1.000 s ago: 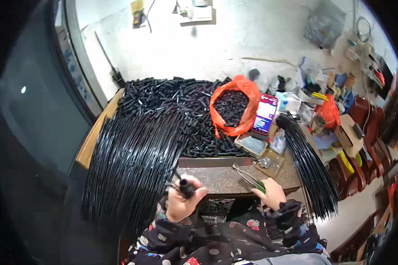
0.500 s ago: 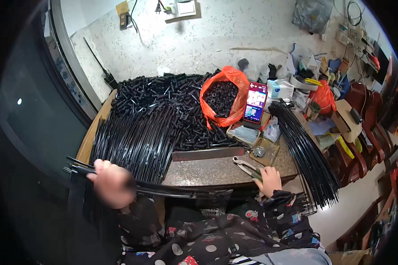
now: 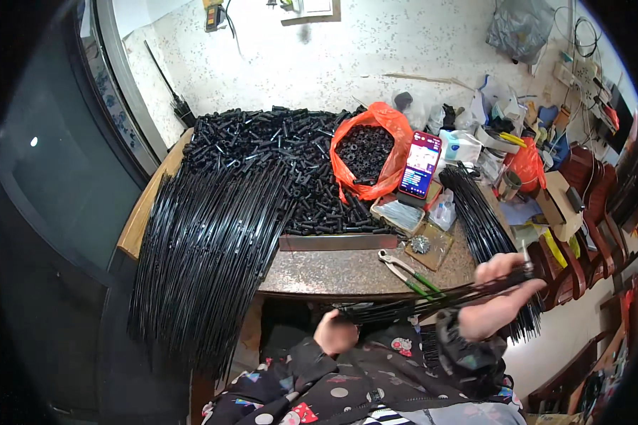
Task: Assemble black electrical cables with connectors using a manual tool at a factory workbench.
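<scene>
Overhead, head view: right hand (image 3: 500, 301) clenched, fingers wrapped round a black rod (image 3: 432, 301) held crosswise just off the counter (image 3: 333, 273) edge. Left hand (image 3: 335, 331) blurred at the rod's other end; cannot tell if its fingers grip or spread. Big fan of rods (image 3: 205, 248) on the left, smaller bundle (image 3: 485, 219) on the right, heap of short black tubes (image 3: 276, 152) behind. Pliers (image 3: 407, 273) lie idle. Judging by the piles, most rods remain unhandled.

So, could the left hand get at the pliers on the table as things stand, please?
Probably yes. The left hand sits low at the table's near edge, and the pliers lie just beyond it on bare stone, nothing between them. It seems to hold one end of a black rod, though, so its grip isn't free.
</scene>
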`<action>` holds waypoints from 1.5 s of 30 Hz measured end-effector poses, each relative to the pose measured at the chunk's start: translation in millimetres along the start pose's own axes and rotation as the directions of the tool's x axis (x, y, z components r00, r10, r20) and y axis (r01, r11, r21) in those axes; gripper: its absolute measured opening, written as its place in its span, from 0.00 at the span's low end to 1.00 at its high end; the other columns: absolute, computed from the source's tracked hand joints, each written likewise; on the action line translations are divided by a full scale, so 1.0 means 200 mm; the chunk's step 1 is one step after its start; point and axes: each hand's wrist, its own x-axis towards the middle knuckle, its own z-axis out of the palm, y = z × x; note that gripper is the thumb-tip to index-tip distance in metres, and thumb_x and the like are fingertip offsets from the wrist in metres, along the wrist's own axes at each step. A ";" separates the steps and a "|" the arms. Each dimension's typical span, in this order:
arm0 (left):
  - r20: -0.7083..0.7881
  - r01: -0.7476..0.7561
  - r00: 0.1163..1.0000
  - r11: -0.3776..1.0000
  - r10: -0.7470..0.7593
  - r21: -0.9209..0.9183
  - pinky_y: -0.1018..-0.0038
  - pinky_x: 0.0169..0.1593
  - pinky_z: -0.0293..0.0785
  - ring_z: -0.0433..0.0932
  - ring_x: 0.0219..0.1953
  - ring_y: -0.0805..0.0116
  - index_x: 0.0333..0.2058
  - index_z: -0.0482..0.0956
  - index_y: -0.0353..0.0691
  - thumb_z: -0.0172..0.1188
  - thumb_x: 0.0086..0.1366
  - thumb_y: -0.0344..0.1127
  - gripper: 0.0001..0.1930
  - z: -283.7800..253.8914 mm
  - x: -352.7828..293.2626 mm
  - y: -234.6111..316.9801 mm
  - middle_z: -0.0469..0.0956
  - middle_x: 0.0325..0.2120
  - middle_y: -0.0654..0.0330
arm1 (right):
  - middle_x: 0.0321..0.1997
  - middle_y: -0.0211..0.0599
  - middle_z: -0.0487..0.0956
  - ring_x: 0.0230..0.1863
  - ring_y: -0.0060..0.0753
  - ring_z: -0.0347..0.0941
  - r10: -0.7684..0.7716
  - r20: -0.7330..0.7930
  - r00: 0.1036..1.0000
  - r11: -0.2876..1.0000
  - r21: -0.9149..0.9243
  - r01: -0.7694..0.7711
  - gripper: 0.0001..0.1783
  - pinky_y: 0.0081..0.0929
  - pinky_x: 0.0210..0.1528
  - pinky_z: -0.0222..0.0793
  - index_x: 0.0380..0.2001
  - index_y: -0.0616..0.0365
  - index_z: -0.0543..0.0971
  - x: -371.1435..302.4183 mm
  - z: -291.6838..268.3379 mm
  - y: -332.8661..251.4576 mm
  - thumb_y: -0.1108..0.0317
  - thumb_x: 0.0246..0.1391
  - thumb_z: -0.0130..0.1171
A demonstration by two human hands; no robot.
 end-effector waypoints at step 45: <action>0.512 0.207 0.543 -0.697 0.665 0.687 0.71 0.30 0.67 0.71 0.25 0.59 0.21 0.72 0.39 0.48 0.40 0.29 0.07 1.27 0.77 1.27 0.71 0.19 0.53 | 0.23 0.35 0.69 0.23 0.25 0.65 0.709 -0.034 0.705 0.684 -0.215 -0.698 0.06 0.20 0.29 0.62 0.26 0.66 0.68 0.33 -0.22 0.50 0.77 0.41 0.46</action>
